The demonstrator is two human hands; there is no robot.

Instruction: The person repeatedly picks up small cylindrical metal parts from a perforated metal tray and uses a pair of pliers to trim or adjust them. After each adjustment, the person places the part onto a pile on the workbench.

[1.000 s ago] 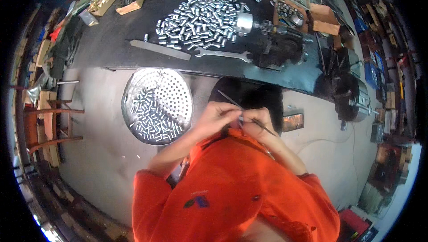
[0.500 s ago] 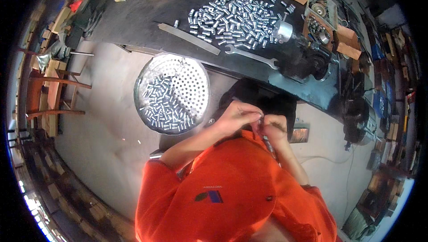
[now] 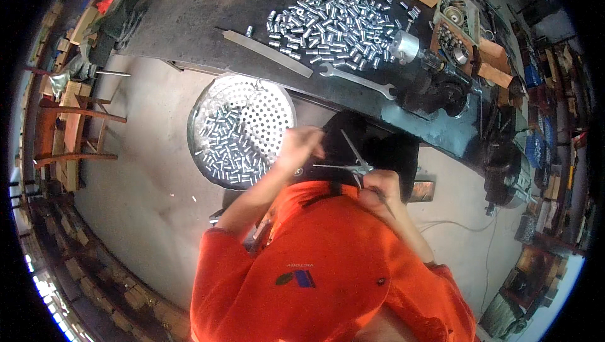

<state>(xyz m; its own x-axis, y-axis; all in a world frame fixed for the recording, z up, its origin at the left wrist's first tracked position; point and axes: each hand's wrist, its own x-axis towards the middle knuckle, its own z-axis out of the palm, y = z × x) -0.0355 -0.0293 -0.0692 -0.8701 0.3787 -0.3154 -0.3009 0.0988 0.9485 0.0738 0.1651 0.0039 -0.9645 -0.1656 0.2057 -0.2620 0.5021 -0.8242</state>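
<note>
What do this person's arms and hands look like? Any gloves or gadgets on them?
The left hand and right hand are bare, with no gloves or wearable gadgets visible. Bare forearms run up into loose, short orange-red sleeves, part of a matching top with a small blue-and-green emblem.

The metal tool (image 3: pixel 359 168) juts into the gap between right hand (image 3: pixel 382 186) and left hand (image 3: pixel 300 148); a tray (image 3: pixel 272 115) blocks the left; bare bench (image 3: pixel 173 24) lies far left, beyond the flat bar (image 3: pixel 268 53).
</note>
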